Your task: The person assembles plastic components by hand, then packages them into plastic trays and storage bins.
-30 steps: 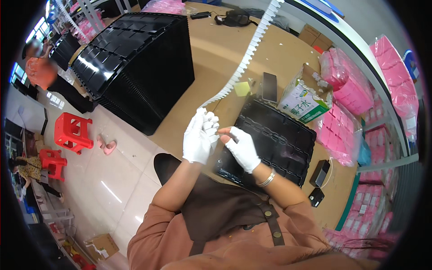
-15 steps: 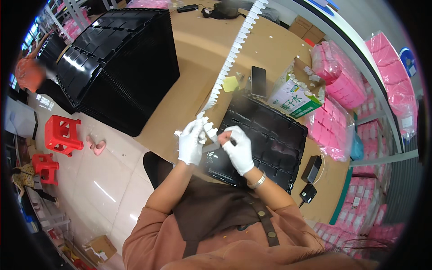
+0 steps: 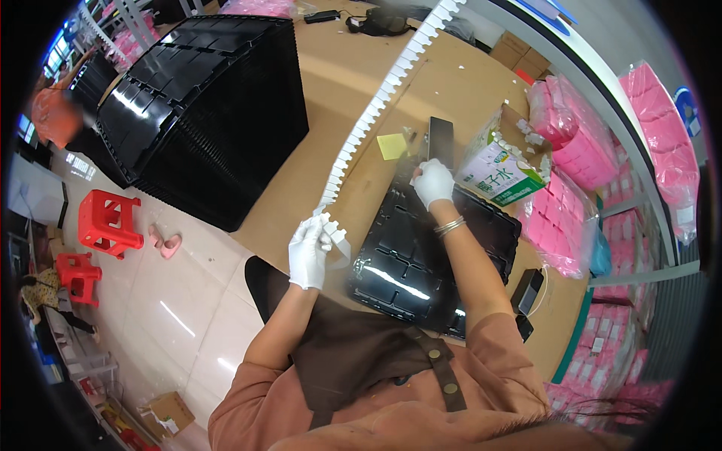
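A long white strip with evenly spaced tabs along its edge (image 3: pixel 361 124) runs from the top of the view down to my left hand (image 3: pixel 308 252). That white-gloved hand is closed around its lower part, and a loose pale tail (image 3: pixel 341 252) curls beside the fingers. My right hand (image 3: pixel 435 184), gloved with some bare fingertip showing, is over the far edge of a black moulded plastic tray (image 3: pixel 398 244). Its fingers are curled together; whatever they may pinch is too small to make out. Just beyond it lies a dark phone (image 3: pixel 441 137).
A tall stack of black trays (image 3: pixel 226 143) stands on the left of the table. To the right are an opened carton with white scraps (image 3: pixel 500 161) and bagged pink pieces (image 3: pixel 560 218). Yellow sticky notes (image 3: pixel 392 146) lie near the phone. Red stools (image 3: pixel 110 223) stand on the floor.
My right hand has moved away from my left hand, forward and right over the tray toward the phone. My left hand still grips the strip, slightly lower. The view has shifted a little.
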`<action>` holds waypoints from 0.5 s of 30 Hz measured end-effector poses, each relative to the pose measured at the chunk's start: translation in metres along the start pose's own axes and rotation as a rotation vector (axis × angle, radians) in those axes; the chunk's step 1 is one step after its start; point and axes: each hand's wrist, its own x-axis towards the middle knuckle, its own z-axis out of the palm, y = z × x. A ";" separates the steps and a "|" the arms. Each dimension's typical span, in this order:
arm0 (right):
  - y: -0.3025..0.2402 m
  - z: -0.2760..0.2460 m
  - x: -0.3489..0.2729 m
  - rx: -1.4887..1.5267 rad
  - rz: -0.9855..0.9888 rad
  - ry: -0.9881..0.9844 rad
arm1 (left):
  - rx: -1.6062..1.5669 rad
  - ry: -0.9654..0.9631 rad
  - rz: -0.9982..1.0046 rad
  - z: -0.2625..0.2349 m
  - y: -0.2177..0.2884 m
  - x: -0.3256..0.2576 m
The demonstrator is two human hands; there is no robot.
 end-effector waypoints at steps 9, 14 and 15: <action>-0.018 -0.028 -0.037 0.309 0.008 0.120 | 0.047 -0.009 0.003 0.012 0.001 -0.007; -0.016 -0.063 -0.062 0.508 0.156 0.360 | -0.002 -0.011 0.022 0.020 -0.003 -0.012; -0.013 -0.051 -0.056 0.433 0.120 0.298 | -0.040 -0.054 0.020 0.018 -0.007 -0.012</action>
